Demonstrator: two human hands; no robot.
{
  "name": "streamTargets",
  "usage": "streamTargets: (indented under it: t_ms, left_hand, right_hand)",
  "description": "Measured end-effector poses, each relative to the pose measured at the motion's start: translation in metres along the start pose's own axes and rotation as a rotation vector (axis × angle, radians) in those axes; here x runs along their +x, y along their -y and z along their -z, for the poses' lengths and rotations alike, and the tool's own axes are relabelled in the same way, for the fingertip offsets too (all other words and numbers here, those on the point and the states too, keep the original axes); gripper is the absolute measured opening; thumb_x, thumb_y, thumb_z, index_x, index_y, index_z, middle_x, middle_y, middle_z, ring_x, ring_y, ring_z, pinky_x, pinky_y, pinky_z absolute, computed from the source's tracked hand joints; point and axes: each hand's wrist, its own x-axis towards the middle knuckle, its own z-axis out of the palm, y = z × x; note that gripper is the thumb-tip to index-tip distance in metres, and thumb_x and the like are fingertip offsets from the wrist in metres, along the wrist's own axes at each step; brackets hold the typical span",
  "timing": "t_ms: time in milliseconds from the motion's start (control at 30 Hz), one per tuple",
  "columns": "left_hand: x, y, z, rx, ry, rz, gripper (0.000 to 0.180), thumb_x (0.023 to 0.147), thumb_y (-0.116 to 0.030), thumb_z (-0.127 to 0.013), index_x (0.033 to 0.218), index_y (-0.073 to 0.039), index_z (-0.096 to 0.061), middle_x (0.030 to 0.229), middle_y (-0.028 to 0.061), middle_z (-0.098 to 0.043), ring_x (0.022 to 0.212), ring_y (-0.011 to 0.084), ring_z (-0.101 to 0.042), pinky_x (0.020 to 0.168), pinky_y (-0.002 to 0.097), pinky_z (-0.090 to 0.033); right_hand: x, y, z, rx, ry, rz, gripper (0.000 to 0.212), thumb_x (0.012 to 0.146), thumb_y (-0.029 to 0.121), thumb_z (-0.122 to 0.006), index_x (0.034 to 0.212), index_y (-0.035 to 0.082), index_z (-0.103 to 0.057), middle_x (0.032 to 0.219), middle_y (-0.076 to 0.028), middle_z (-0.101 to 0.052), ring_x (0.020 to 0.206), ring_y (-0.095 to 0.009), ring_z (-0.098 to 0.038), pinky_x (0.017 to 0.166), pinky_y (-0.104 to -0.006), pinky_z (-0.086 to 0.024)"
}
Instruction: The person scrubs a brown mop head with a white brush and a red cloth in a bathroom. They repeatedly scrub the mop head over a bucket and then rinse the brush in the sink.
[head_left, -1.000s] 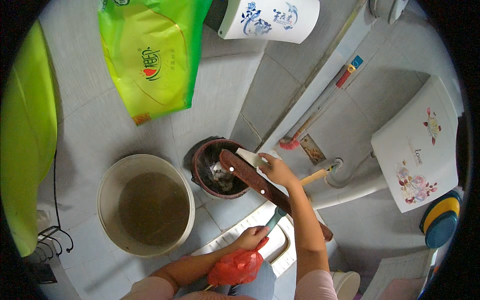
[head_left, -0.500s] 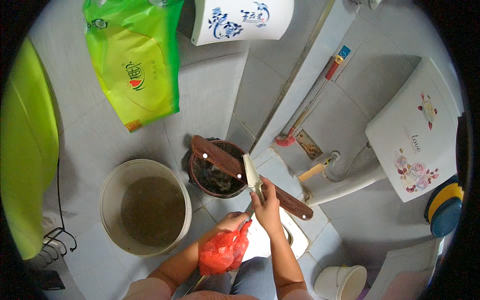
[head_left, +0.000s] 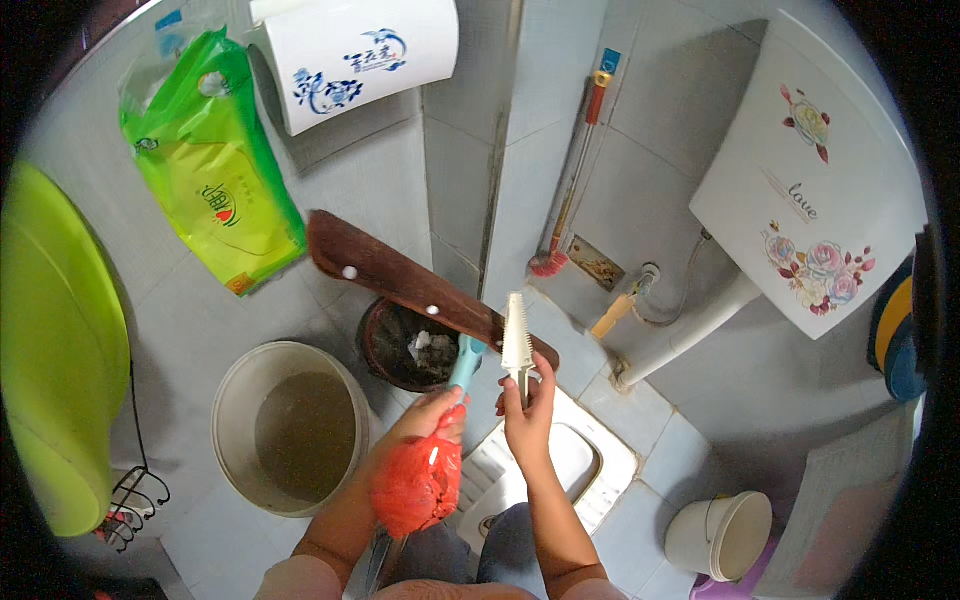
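Observation:
A broom-like tool has a long dark brown head (head_left: 390, 290) with white dots, slanting across the middle. Its light blue neck (head_left: 467, 362) is in the grip of my left hand (head_left: 432, 415), and a metal pole runs down toward my lap. A crumpled red plastic bag (head_left: 415, 490) hangs at that same hand, around the pole. My right hand (head_left: 530, 410) is closed on the handle of a cream toothed comb (head_left: 516, 335), teeth up, beside the right part of the brown head. Whether comb and head touch I cannot tell. Below the head stands a dark trash bin (head_left: 385, 365) with grey waste inside.
A large white bucket (head_left: 226, 420) of murky water stands left. The squat toilet (head_left: 610, 440) lies under my right arm. A small white bucket (head_left: 690, 540) is at lower right, a cistern (head_left: 745, 200) on the right wall, a green tissue pack (head_left: 215, 190) upper left, a long-handled brush (head_left: 575, 170) behind.
The brown head has moved up and left, showing its light blue neck. The comb is now upright, to the right of the neck. My view has shifted too.

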Motion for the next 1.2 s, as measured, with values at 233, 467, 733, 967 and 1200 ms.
streamTargets:
  t_ms: [233,467,733,967,1200]
  left_hand:
    - [-0.032,-0.03,0.0,0.183,-0.058,-0.168,0.026,0.091,-0.029,-0.048,0.102,-0.005,-0.053,0.054,-0.0004,-0.041,0.042,0.0084,-0.035,0.04,0.0241,-0.031]
    - [-0.043,-0.048,0.014,0.363,-0.261,-0.282,0.031,0.091,-0.034,-0.045,0.095,-0.004,-0.049,0.055,-0.0001,-0.04,0.043,0.0089,-0.033,0.044,0.0245,-0.032]
    - [-0.044,-0.057,0.031,0.582,-0.417,-0.326,0.034,0.091,-0.037,-0.043,0.095,-0.004,-0.048,0.056,0.0002,-0.04,0.043,0.0093,-0.033,0.045,0.0249,-0.032]
    - [-0.039,-0.06,0.064,0.357,-0.332,-0.266,0.035,0.091,-0.04,-0.043,0.095,-0.005,-0.048,0.057,0.0007,-0.041,0.042,0.0097,-0.033,0.046,0.026,-0.032]
    - [-0.04,-0.057,0.057,0.354,-0.391,-0.225,0.035,0.09,-0.04,-0.045,0.095,-0.005,-0.048,0.056,0.0,-0.04,0.041,0.0104,-0.032,0.046,0.0264,-0.034]
  right_hand:
    - [-0.007,-0.001,0.015,0.013,-0.02,0.035,0.051,0.085,0.006,-0.054,0.128,0.006,-0.027,0.076,-0.004,-0.054,0.053,-0.005,-0.044,0.046,-0.0189,-0.034]
    - [-0.008,0.012,-0.044,0.174,0.108,0.143,0.051,0.085,0.002,-0.052,0.129,0.009,-0.028,0.081,-0.003,-0.056,0.058,-0.005,-0.046,0.048,-0.0188,-0.036]
    - [-0.003,0.034,-0.128,0.058,0.217,0.231,0.049,0.084,0.015,-0.057,0.127,0.008,-0.034,0.091,-0.017,-0.058,0.085,-0.022,-0.058,0.075,-0.0327,-0.045]
    - [0.017,-0.044,-0.107,0.015,0.093,-0.066,0.044,0.082,0.004,-0.057,0.122,0.005,-0.038,0.102,-0.016,-0.057,0.088,-0.022,-0.057,0.075,-0.0303,-0.045]
    - [0.008,-0.031,-0.106,-0.009,0.185,0.076,0.045,0.082,0.004,-0.057,0.124,0.006,-0.038,0.105,-0.017,-0.056,0.091,-0.022,-0.058,0.077,-0.0299,-0.045]
